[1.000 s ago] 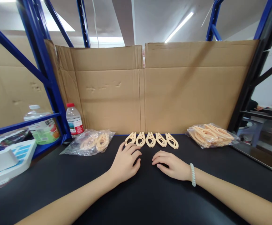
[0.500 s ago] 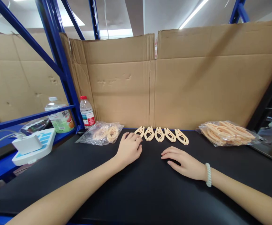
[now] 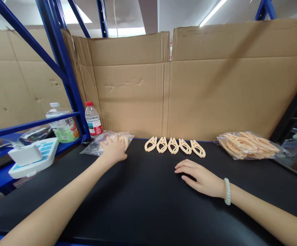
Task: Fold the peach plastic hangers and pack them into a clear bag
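- Left hand (image 3: 114,150) is at the far left of the desk (image 3: 148,205), palm down on the small clear bag (image 3: 107,141) of peach plastic clips; fingers loosely spread over the bag's right part. Can't tell whether they're actually gripping the film or a clip inside it.
- That small bag lies flat on the desk's far edge, just right of the blue rack post (image 3: 66,75) and close to the cardboard wall (image 3: 189,89).
- Right hand (image 3: 202,177) is flat on the desk, centre-right, palm down, fingers relaxed and slightly apart, holding nothing. Pale bead bracelet (image 3: 227,191) on that wrist.
- Row of five peach clips (image 3: 174,146) lies side by side on the desk, far of the right hand, just in front of the cardboard. Neither hand touches it.
- Bigger clear bag of clips (image 3: 249,145) lies far right, well apart from both hands.
- Left of the rack post: water bottle with red cap (image 3: 93,119), larger juice bottle (image 3: 62,124) with green label, white box (image 3: 27,153) on a white-and-blue tray (image 3: 36,160).
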